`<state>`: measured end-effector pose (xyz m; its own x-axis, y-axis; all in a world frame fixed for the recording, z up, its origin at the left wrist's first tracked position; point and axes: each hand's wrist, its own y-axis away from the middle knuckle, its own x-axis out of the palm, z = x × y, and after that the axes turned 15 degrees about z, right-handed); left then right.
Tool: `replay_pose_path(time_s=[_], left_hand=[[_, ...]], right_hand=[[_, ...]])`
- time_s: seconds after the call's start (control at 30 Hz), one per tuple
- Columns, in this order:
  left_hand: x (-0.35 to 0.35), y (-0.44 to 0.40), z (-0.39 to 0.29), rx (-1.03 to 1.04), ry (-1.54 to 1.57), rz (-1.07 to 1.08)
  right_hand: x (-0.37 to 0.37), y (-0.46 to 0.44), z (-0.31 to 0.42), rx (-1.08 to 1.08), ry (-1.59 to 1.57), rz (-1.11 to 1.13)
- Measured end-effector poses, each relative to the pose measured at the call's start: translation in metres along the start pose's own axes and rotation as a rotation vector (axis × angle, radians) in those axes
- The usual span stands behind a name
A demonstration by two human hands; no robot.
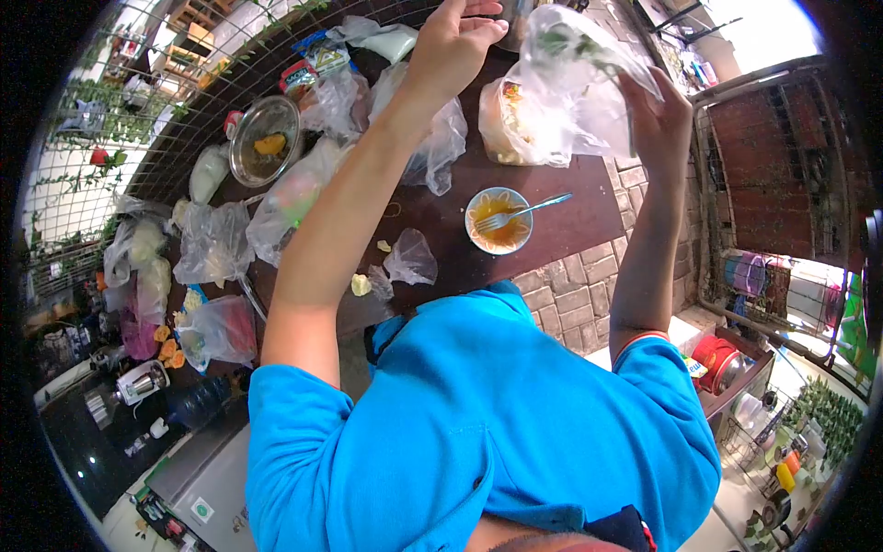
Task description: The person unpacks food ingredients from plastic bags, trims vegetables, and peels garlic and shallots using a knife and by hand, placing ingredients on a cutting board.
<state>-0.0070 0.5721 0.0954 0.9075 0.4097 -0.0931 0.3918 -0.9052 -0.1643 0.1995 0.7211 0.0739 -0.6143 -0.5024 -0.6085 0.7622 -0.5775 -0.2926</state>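
At the top of the head view, my left hand [458, 35] has its fingers stretched out beside a dark container [517, 20]. Nothing shows in its grasp. My right hand [660, 112] grips the edge of a clear plastic bag [589, 69], which spreads between the two hands. Something green shows through the bag's upper part. Just under it sits another plastic bag [517, 129] with pale and orange food inside. Closer to my body, a small bowl [497, 237] holds orange-yellow liquid, with a fork [533, 209] resting in it.
Several plastic bags [216, 244] crowd the left of the dark table [579, 207]. Among them stands a metal bowl [241, 166] with a yellow piece inside. Pale yellow scraps [361, 285] lie by a crumpled bag [411, 259]. A wire mesh fence [138, 55] borders the far left.
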Motion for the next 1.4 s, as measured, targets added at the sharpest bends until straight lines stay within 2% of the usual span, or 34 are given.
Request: replay_pose_path(time_s=[0.07, 0.13, 0.17, 0.23, 0.3, 0.37, 0.47, 0.53, 0.6, 0.63, 0.73, 0.8, 0.9, 0.97, 1.0, 1.03, 1.1, 1.13, 1.2, 1.23, 1.3, 1.4], left_hand=[[-0.003, 0.001, 0.015, 0.019, -0.005, 0.0], [-0.003, 0.007, 0.015, 0.041, -0.009, 0.008], [-0.003, 0.014, 0.015, -0.001, -0.017, 0.017], [-0.004, 0.02, 0.017, -0.046, -0.025, 0.019], [-0.005, 0.027, 0.03, 0.092, -0.108, -0.026], [-0.007, 0.033, 0.037, 0.063, -0.093, -0.003], [-0.01, 0.042, 0.039, 0.0, -0.062, 0.045], [-0.011, 0.048, 0.04, -0.031, -0.046, 0.087], [-0.008, 0.058, 0.041, -0.015, -0.027, 0.052], [-0.007, 0.064, 0.043, -0.013, -0.027, 0.049], [-0.005, 0.08, 0.05, -0.062, 0.045, 0.075], [-0.003, 0.086, 0.057, -0.155, 0.073, 0.104], [0.005, 0.089, 0.07, -0.151, 0.068, 0.14], [0.014, 0.089, 0.073, -0.168, 0.042, 0.168], [0.019, 0.087, 0.073, -0.183, 0.014, 0.203], [0.024, 0.083, 0.079, -0.148, -0.096, 0.176], [0.035, 0.071, 0.084, -0.128, -0.155, 0.142], [0.039, 0.064, 0.085, -0.108, -0.217, 0.114], [0.044, 0.048, 0.085, -0.071, -0.263, 0.1], [0.047, 0.041, 0.086, -0.04, -0.308, 0.098], [0.049, 0.027, 0.09, -0.016, -0.369, 0.126], [0.055, 0.012, 0.1, -0.037, -0.411, 0.159]], right_hand=[[0.001, 0.0, -0.003, -0.024, -0.057, 0.009], [0.003, 0.002, -0.002, -0.019, 0.167, 0.005], [0.001, 0.003, 0.001, -0.02, 0.168, 0.005], [-0.001, 0.006, 0.016, 0.086, -0.165, -0.112], [-0.003, 0.007, 0.011, 0.092, -0.063, -0.024], [-0.008, 0.009, 0.007, 0.095, 0.045, 0.056], [-0.01, 0.008, 0.005, 0.072, -0.242, -0.106], [-0.011, 0.011, 0.007, 0.072, -0.235, -0.065], [-0.017, 0.011, 0.01, 0.122, -0.311, -0.159], [-0.019, 0.01, 0.013, 0.18, -0.454, -0.258], [-0.03, 0.009, 0.01, 0.049, -0.533, -0.38], [-0.033, 0.009, 0.01, 0.068, -0.605, -0.429], [-0.04, 0.009, -0.002, 0.056, -0.449, -0.32], [-0.038, 0.006, -0.008, 0.177, -0.824, -0.395], [-0.039, 0.006, -0.016, 0.176, -0.824, -0.388], [-0.042, 0.008, -0.029, -0.028, -1.084, -0.12], [-0.045, 0.006, -0.061, -0.242, -1.323, 0.174], [-0.044, 0.003, -0.081, -0.236, -0.602, 0.07], [-0.043, -0.004, -0.108, -0.219, 0.12, -0.038], [-0.043, -0.004, -0.114, -0.198, -0.241, -0.033], [-0.048, -0.003, -0.119, -0.172, -0.6, -0.032], [-0.055, 0.003, -0.109, -0.209, -0.5, 0.007]])
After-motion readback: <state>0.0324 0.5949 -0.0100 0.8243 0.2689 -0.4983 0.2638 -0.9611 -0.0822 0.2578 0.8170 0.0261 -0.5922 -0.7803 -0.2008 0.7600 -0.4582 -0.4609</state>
